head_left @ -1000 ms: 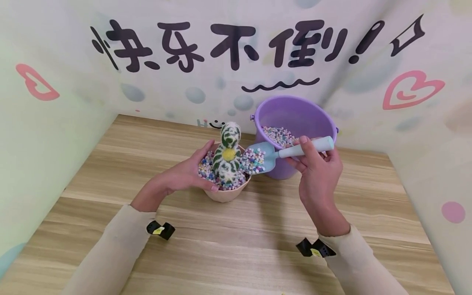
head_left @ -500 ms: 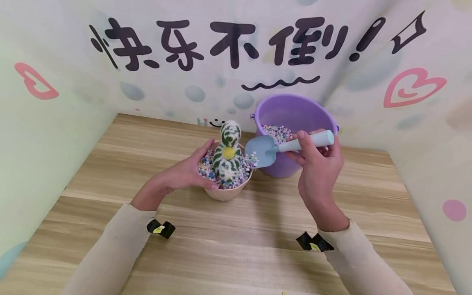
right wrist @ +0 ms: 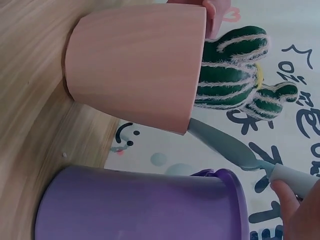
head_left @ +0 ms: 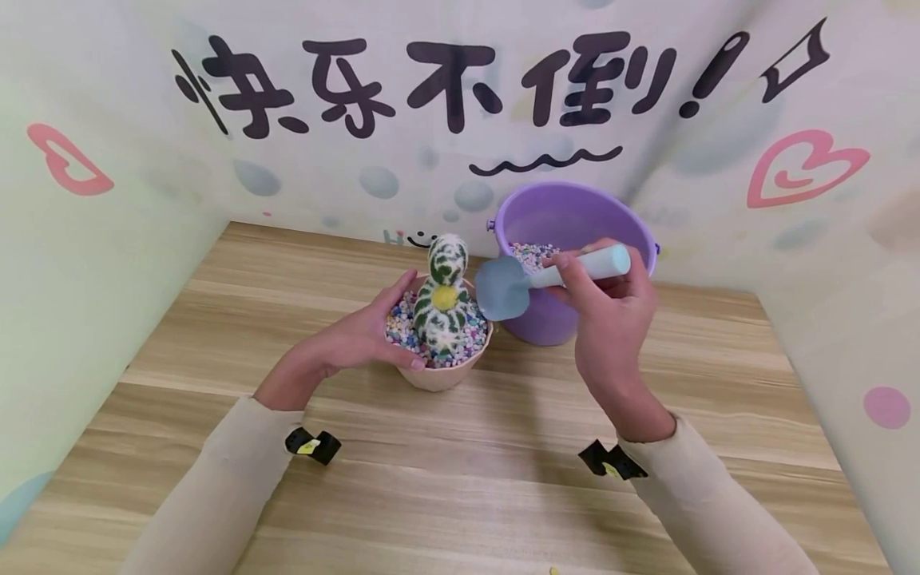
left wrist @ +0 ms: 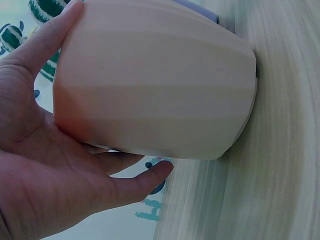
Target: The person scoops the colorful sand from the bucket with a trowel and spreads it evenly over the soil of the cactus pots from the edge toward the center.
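With thumb and fingers spread round the near rim, my left hand [head_left: 352,339] grips a pale pink flowerpot [head_left: 434,379] standing on the table. A green and white cactus [head_left: 440,327] with a yellow flower rises from multicoloured pebbles [head_left: 402,323] in the pot. My right hand [head_left: 614,343] holds a light blue trowel [head_left: 503,289] by its handle. The trowel's blade is tipped toward the pot, its tip right at the rim in the right wrist view, and the back of the blade faces up in the head view. In the left wrist view the pot's side [left wrist: 160,75] fills the middle.
A purple bucket [head_left: 539,323] with more pebbles [head_left: 530,255] stands just right of the pot, beneath the right hand. A printed cloth wall [head_left: 431,184] closes off the back of the wooden table [head_left: 431,495]. A small yellow bit [head_left: 553,571] lies at the near edge.
The trowel has tipped over from level, and the pebbles on its blade have slid off into the pot. My right hand has turned and shifted slightly left; the left hand stays on the pot.
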### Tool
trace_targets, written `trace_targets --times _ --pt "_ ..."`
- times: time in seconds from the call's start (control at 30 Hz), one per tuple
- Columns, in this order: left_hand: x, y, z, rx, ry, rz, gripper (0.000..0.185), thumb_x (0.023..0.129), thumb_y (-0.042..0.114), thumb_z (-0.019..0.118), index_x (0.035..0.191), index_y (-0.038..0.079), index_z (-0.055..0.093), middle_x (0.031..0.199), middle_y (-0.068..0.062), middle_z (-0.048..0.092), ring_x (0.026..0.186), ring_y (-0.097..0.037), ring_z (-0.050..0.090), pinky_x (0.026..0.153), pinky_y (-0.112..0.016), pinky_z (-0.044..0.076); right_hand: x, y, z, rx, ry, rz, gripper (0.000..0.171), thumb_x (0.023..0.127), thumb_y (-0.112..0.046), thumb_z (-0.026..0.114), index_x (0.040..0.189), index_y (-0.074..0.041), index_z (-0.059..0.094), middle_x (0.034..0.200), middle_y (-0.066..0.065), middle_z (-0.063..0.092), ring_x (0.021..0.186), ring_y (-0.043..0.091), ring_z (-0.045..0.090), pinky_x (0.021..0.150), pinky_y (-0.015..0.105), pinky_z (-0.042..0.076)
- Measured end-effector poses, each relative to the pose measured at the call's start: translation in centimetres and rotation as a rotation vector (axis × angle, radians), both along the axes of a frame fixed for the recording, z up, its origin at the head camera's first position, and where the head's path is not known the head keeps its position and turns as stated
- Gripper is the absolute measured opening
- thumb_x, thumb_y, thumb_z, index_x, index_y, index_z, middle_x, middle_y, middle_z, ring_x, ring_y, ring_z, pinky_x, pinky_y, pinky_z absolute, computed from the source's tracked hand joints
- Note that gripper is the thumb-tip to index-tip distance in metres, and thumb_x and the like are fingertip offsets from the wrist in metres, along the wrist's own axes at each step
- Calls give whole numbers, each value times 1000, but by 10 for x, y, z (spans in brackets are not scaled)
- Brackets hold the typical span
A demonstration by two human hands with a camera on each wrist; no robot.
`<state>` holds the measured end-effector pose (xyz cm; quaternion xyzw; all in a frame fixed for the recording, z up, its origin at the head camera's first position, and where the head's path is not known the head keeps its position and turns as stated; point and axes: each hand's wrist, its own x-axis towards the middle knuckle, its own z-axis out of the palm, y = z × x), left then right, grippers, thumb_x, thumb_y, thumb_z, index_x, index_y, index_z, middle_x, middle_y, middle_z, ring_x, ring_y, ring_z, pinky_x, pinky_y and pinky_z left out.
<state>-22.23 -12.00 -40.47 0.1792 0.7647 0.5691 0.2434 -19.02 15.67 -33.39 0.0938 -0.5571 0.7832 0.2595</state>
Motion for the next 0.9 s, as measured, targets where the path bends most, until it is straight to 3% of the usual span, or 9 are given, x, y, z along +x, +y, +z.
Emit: trace_targets --times 0.23,0.47,0.73,0.9 --pt "1 0 1 6 -1 0 128 69 18 88 157 30 -4 163 -5 -1 147 -29 8 119 -51 13 0 -2 4 124 115 32 16 81 8 72 92 4 61 85 13 71 76 24 71 67 31 59" --pt "2 0 1 16 -15 3 127 70 16 87 157 30 -4 162 -6 -2 147 -29 7 119 -51 12 1 -2 8 207 180 109 19 79 14 70 94 7 59 86 12 73 84 27 72 77 31 58" --pt "6 1 2 -15 -17 20 129 70 19 86 156 26 -9 163 -10 0 146 -35 12 118 -54 16 -3 4 13 214 137 33 14 83 6 70 93 5 60 84 14 71 78 27 72 69 36 60" --pt "19 4 7 -94 46 99 129 69 22 85 157 19 -9 161 -17 -4 146 -39 7 115 -60 15 -11 15 22 96 72 45 20 84 1 72 97 5 57 87 22 69 79 33 71 67 40 59"
